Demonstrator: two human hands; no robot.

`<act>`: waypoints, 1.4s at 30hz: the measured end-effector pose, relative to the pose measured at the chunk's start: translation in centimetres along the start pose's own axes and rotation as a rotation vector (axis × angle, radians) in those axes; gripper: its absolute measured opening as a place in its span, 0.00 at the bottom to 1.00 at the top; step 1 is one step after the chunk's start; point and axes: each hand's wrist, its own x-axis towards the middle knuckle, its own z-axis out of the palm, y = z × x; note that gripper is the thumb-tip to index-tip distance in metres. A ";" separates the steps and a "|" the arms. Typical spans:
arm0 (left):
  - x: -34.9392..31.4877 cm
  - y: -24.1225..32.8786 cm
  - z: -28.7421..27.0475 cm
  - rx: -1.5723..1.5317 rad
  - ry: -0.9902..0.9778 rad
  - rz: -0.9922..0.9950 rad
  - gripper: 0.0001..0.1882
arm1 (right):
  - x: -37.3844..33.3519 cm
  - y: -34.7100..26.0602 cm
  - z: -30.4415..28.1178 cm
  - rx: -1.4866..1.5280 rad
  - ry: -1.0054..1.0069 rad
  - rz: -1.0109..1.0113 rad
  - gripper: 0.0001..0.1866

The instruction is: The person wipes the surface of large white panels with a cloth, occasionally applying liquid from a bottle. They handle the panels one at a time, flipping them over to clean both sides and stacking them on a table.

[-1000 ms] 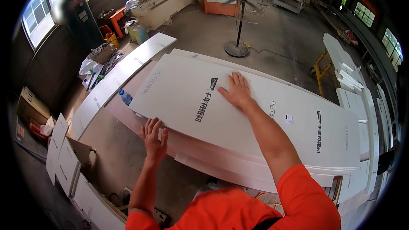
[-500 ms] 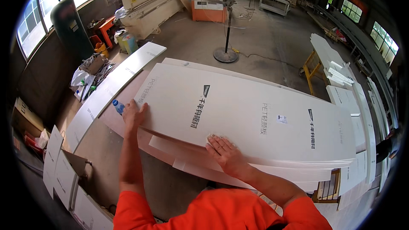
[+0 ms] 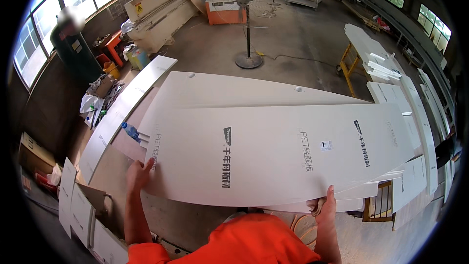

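Observation:
A long white panel, with dark print and a small label, is tilted toward me across the work table. My left hand grips its left end, thumb on top and fingers out of sight underneath. At the near edge, right of middle, my right hand clasps the panel with its thumb up. A crumpled pale cloth is bunched in that same hand. Behind and under this panel lies another white panel with round holes along its far edge. More white boards show beneath on the right.
A blue-capped bottle stands beyond my left hand. Farther left runs a long narrow white board. White boards on a yellow stand are at the right. A pedestal fan stands ahead on the floor, its cable trailing right.
The top panel has swung and slid toward me, uncovering the panel behind it. My right hand went from lying flat with the cloth on its face to clasping its near edge farther right.

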 end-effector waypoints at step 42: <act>-16.5 -63.7 -23.4 -1.031 0.841 -0.799 0.32 | -28.5 36.5 64.7 -0.066 -1.144 0.461 0.13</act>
